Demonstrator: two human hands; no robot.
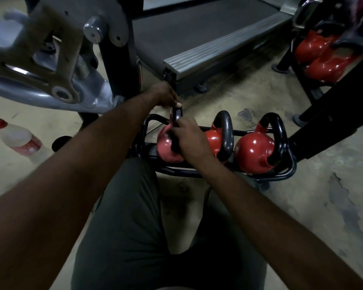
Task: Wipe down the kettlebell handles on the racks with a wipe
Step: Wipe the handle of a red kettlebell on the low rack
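Left hand (166,96) fingers (179,105) pinched the round red kettlebell's (166,148) upright black loop handle (177,117) on top; right hand (190,140) gripped lower, nearer.

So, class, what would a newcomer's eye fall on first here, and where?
Three glossy red kettlebells on a low black rack at centre stand out first. The leftmost one's black handle is held by the left grip at its top and the right grip lower down its side. A red-capped bottle is on the floor at far left.
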